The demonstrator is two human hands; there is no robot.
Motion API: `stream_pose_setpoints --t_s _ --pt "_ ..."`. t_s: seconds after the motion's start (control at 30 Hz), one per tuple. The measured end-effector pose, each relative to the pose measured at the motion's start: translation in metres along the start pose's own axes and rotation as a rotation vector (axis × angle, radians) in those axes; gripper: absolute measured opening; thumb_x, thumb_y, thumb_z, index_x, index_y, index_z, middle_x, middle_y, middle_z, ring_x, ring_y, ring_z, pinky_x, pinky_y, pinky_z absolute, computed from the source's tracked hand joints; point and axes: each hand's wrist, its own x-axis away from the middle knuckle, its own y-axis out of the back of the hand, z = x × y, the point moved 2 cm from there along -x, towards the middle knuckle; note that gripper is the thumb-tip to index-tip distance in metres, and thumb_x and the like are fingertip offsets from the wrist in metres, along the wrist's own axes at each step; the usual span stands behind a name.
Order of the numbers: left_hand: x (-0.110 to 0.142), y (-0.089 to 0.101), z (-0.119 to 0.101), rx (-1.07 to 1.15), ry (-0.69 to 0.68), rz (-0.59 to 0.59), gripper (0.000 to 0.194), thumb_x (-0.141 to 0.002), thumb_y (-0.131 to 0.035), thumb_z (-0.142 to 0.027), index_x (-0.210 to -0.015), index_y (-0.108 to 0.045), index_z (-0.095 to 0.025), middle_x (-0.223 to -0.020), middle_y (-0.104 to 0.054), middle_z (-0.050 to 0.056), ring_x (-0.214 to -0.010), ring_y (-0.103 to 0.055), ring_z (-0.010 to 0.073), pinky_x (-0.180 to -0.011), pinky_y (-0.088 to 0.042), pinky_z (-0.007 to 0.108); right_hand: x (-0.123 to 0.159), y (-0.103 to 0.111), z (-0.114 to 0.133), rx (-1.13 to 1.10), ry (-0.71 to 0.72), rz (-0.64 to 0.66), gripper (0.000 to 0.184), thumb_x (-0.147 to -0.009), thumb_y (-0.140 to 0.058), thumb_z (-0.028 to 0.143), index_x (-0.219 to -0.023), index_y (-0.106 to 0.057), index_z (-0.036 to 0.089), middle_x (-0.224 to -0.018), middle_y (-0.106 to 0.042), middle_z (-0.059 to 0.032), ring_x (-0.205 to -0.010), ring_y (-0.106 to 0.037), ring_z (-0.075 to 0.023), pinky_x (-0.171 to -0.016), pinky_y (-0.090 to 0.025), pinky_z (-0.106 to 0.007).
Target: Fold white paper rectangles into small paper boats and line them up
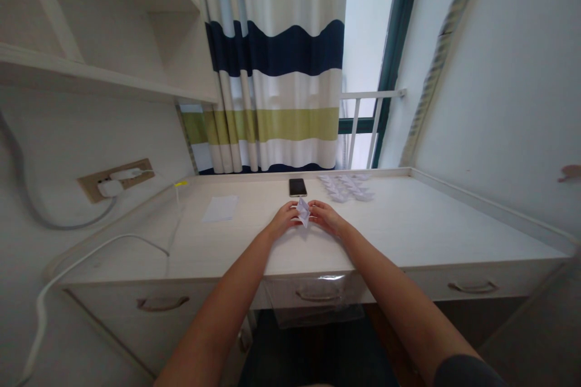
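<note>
Just nearside of the phone [298, 187], left hand [285, 221] and right hand [327, 218], both half-curled, are pinching the folded paper [304, 213] from opposite sides, seemingly keeping it steady!

Between the fingers of my left hand [285, 219] and my right hand [325, 217] I have a small folded paper [303, 213], whitish with a faint lilac tint, creased into a pointed, diamond-like shape, one tip aimed away from me and the opposite one toward me, around the middle of the worktop [390, 227].
</note>
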Motion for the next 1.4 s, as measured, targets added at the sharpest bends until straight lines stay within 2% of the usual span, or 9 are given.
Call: stream_pose_setpoints --t_s 0.33,0.63,0.97,1.13,1.4 --pt "-0.002 0.004 0.000 0.002 -0.029 -0.022 0.025 -0.058 -0.058 -0.014 -0.082 -0.052 -0.016 -0.072 -0.059 0.002 -0.067 -0.057 0.0131 -0.063 -0.046 0.028 -0.002 0.004 -0.002 -0.008 -0.017 -0.007 0.019 -0.059 -0.067 0.029 -0.070 -0.055 0.020 -0.069 -0.057 0.0023 -0.067 -0.052 -0.0104 -0.064 -0.037 -0.024" --pt "0.000 0.002 -0.001 0.012 0.000 0.027 0.028 -0.060 -0.062 -0.020 -0.085 -0.051 -0.015 -0.076 -0.059 0.004 -0.068 -0.056 0.0138 -0.064 -0.046 0.030 -0.002 0.004 -0.001 -0.064 0.026 0.013 0.018 -0.060 -0.067 0.027 -0.070 -0.055 0.020 -0.073 -0.058 0.0017 -0.072 -0.053 -0.0122 -0.071 -0.040 -0.030" --pt "0.000 0.002 0.000 -0.002 -0.019 0.027 0.026 -0.059 -0.060 -0.018 -0.083 -0.051 -0.015 -0.074 -0.058 0.003 -0.066 -0.055 0.0125 -0.061 -0.046 0.026 -0.004 0.004 -0.004 -0.094 -0.015 0.012 0.019 -0.060 -0.067 0.025 -0.072 -0.054 0.019 -0.069 -0.057 0.0023 -0.066 -0.053 -0.0101 -0.062 -0.039 -0.024" --pt "-0.002 0.004 0.001 -0.019 0.001 0.016 0.028 -0.062 -0.059 -0.025 -0.088 -0.051 -0.016 -0.077 -0.058 0.003 -0.068 -0.056 0.0130 -0.058 -0.047 0.026 -0.001 -0.001 -0.001 -0.073 -0.051 -0.004 0.019 -0.059 -0.066 0.025 -0.073 -0.055 0.018 -0.067 -0.058 0.0022 -0.063 -0.053 -0.0096 -0.062 -0.039 -0.024" --pt "-0.004 0.008 0.000 -0.049 0.004 -0.087 0.025 -0.064 -0.061 -0.034 -0.077 -0.053 -0.015 -0.070 -0.058 0.002 -0.061 -0.057 0.0113 -0.054 -0.047 0.023 0.002 -0.006 0.004 -0.034 -0.087 -0.018 0.016 -0.063 -0.063 0.030 -0.070 -0.056 0.017 -0.059 -0.054 0.0030 -0.055 -0.049 -0.0075 -0.049 -0.038 -0.018"
